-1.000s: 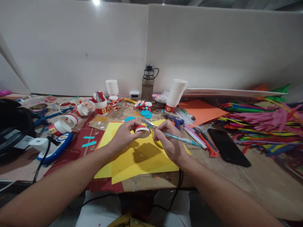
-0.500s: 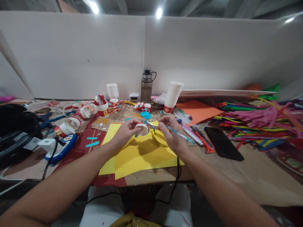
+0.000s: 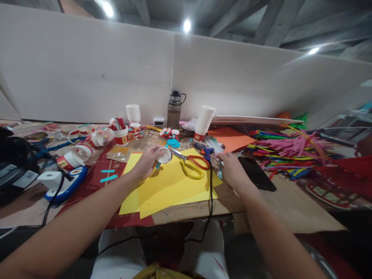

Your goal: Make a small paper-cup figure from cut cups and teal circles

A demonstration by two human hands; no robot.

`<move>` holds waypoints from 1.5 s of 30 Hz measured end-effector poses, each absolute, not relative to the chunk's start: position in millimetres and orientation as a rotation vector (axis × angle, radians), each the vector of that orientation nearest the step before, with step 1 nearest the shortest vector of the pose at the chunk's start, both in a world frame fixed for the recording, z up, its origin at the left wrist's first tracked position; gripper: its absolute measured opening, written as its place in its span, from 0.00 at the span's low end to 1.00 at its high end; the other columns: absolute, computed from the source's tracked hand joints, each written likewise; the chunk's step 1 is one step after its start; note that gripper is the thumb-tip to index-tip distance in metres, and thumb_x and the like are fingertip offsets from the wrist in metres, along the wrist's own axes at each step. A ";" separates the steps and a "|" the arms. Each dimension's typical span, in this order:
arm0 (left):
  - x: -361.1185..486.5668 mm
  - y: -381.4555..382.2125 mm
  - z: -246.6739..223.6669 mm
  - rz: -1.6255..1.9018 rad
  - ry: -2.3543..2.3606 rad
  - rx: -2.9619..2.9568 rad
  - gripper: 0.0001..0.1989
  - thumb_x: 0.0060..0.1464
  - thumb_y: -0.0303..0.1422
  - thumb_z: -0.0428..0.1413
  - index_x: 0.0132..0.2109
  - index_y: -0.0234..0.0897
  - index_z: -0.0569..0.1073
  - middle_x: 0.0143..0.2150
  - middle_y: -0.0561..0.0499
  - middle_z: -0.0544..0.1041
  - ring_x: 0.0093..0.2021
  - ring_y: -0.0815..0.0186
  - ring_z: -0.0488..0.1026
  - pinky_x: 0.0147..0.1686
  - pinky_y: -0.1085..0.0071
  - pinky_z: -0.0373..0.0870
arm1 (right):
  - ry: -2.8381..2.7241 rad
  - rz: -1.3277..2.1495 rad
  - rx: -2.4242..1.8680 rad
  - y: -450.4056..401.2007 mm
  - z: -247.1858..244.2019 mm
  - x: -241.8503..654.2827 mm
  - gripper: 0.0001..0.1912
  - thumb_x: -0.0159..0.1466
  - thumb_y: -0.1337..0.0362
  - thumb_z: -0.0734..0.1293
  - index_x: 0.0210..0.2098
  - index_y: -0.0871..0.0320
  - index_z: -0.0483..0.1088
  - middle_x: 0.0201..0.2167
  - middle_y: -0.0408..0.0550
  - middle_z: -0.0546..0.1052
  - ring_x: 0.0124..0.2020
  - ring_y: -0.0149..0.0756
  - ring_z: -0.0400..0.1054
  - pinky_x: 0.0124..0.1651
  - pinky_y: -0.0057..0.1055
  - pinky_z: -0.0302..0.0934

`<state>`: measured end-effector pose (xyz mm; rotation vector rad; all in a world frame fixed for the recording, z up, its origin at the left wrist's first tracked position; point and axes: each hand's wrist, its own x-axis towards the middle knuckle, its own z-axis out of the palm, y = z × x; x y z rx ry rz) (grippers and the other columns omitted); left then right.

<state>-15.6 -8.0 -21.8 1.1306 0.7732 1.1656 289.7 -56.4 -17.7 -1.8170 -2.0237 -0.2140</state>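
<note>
My left hand (image 3: 148, 161) pinches a small round white cup piece (image 3: 164, 155) with a teal strip (image 3: 158, 165) at its lower edge, above the yellow sheets (image 3: 165, 193). Beside that piece, scissors (image 3: 192, 163) with one red and one yellow handle lie on the paper. My right hand (image 3: 231, 166) is at the right of the paper, near the blue glue gun (image 3: 207, 152) and the pens; its fingers are closed around something I cannot make out.
Behind stand a water bottle (image 3: 174, 110), stacked paper cups (image 3: 205, 123) and a cup of tools (image 3: 119, 135). A phone (image 3: 257, 173) and colourful pipe cleaners (image 3: 296, 149) lie right. A blue power strip (image 3: 68, 188) sits left; a black cord crosses the front edge.
My right hand has moved right, away from the cup piece, and the tool with a teal shaft no longer shows clearly there. The scissors and glue gun are now in plain view. The camera view has tilted.
</note>
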 end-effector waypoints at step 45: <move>-27.5 6.3 -21.4 0.822 0.856 1.021 0.17 0.55 0.42 0.55 0.47 0.36 0.75 0.34 0.45 0.79 0.26 0.63 0.77 0.20 0.76 0.65 | -1.598 0.846 -1.266 -16.7 -9.5 166.0 0.03 0.54 0.68 0.63 0.25 0.57 0.64 0.17 0.39 0.70 0.17 0.28 0.64 0.19 0.24 0.56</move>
